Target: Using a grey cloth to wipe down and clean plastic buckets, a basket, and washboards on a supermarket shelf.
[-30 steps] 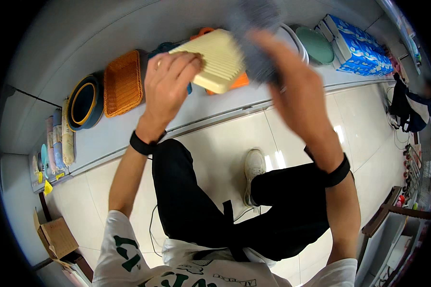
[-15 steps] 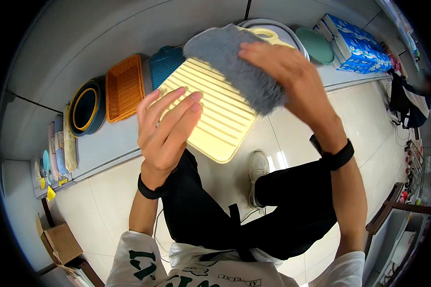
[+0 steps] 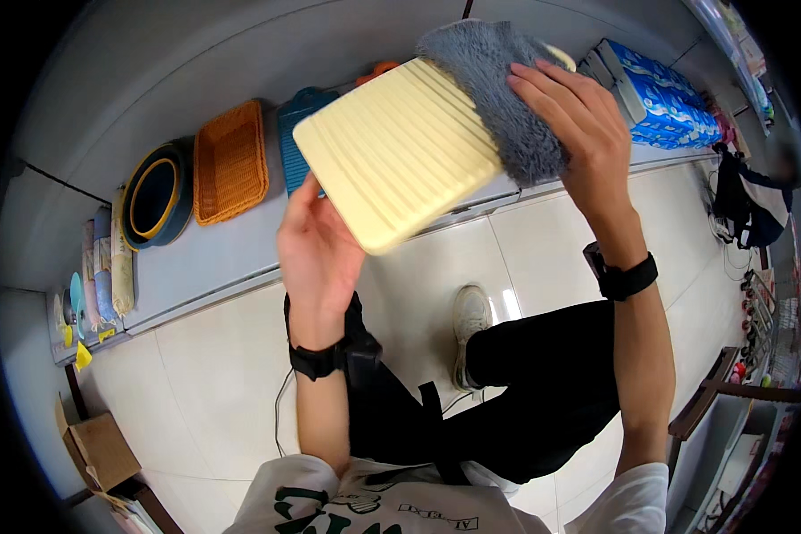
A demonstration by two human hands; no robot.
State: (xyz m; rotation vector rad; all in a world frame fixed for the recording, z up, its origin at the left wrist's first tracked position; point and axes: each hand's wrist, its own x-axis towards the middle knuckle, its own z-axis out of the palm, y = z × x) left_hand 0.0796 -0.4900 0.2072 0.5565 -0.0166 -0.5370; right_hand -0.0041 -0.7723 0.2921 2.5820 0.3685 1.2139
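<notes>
A pale yellow washboard (image 3: 400, 147) with a ridged face is held tilted in the air in front of me. My left hand (image 3: 319, 254) is palm up at its lower left edge, its fingertips partly hidden behind the board. A grey fluffy cloth (image 3: 498, 98) is draped over the board's far right end, where a bit of the yellow handle shows. My right hand (image 3: 583, 133) presses the cloth onto that end, fingers laid over the fabric and the thumb out of sight.
Along the grey shelf (image 3: 205, 267) stand an orange woven basket (image 3: 231, 165), dark basins (image 3: 156, 200), a blue ridged board (image 3: 294, 133) and rolled fabrics (image 3: 120, 262). Blue-wrapped packs (image 3: 667, 98) are at right. A cardboard box (image 3: 107, 449) sits lower left; another person (image 3: 756, 196) is far right.
My left hand has gone from the ridged face to the lower edge, turning palm up. The washboard has tilted and risen; the cloth and right hand have shifted right with its handle end.
</notes>
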